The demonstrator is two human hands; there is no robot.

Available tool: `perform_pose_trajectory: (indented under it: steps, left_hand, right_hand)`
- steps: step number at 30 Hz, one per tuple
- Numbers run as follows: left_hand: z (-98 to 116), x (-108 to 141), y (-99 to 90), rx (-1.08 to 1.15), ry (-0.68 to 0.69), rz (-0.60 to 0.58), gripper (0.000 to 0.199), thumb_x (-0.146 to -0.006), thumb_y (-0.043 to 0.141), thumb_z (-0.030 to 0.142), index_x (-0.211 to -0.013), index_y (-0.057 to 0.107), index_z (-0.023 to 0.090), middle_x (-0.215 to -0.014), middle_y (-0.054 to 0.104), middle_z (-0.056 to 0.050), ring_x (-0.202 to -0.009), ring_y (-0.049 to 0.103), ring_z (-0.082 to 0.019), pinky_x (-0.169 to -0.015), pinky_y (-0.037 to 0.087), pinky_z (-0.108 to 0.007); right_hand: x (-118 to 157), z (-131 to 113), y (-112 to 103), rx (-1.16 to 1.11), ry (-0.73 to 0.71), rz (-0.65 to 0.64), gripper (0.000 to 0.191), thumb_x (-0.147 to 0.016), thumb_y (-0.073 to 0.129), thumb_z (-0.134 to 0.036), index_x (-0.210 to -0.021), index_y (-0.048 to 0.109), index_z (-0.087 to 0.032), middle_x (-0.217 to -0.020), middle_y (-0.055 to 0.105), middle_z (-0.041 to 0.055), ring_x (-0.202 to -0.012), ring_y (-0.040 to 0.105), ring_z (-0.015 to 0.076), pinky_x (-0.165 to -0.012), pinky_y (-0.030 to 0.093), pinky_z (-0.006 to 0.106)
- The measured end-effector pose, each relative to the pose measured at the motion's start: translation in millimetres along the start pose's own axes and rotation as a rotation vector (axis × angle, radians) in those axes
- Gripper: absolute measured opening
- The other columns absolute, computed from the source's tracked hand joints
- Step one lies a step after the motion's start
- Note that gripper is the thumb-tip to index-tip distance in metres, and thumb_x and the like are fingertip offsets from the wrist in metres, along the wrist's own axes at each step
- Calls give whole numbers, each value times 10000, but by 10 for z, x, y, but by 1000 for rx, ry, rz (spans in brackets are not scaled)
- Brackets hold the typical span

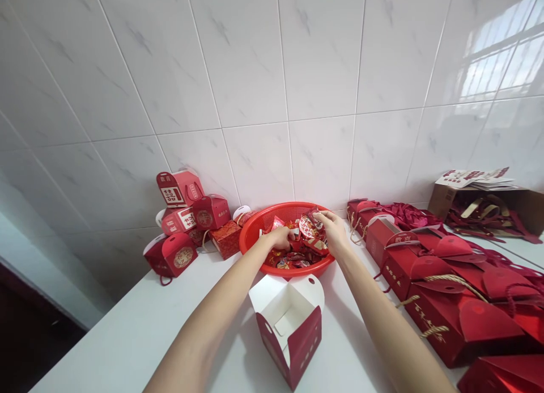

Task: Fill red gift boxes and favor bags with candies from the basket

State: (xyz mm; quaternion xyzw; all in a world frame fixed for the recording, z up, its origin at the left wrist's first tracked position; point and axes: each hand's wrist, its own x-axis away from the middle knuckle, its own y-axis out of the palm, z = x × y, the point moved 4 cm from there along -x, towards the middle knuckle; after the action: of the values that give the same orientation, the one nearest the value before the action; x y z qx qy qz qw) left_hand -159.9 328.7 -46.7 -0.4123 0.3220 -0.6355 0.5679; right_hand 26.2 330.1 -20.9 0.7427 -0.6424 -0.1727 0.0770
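Observation:
An open gift box (289, 330), dark red outside and white inside, stands on the table between my forearms with its flaps up and nothing inside. Behind it, a red plastic basket (250, 254) holds several wrapped candies (293, 261). My left hand (280, 238) reaches down among them with curled fingers; what they grip is hidden. At the basket's right side, my right hand (334, 228) pinches the edge of a red-and-white patterned candy packet (311, 227).
Several closed red gift boxes (182, 257) are stacked at the left against the tiled wall (255, 70). More red boxes with rope handles (459, 319) fill the right side. A cardboard box (522, 206) with ribbon-like strips stands at the far right. The white table (140, 325) ends at the left.

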Motion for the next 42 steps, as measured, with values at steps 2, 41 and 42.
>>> perform_pose_trajectory:
  steps: [2,41,42]
  left_hand:
    - [-33,3,-16,45,-2,-8,366,-488,709,59,-814,752,219,-871,758,-19,-869,696,-259,-739,514,-272]
    - [425,2311,-340,2,3,-105,423,-819,595,499,-1120,692,218,-1175,703,-59,-1052,657,-256,-806,496,-296]
    - [425,2319,-322,7,6,-137,434,-815,601,495,-1145,685,225,-1207,691,-59,-1076,650,-258,-824,497,-300]
  right_hand:
    - [0,-1,0,5,-1,-8,257,-575,744,-408,-711,693,-196,-774,715,36,-754,624,198,-631,467,272]
    - [1286,-975,545,917,-259,-973,103,-803,607,-190,-801,701,-149,-701,617,-8,-653,496,114,-593,345,249]
    - [1295,-957,555,950,-264,-1001,108,-802,610,-185,-815,711,-150,-706,627,-5,-651,503,116,-598,349,249]
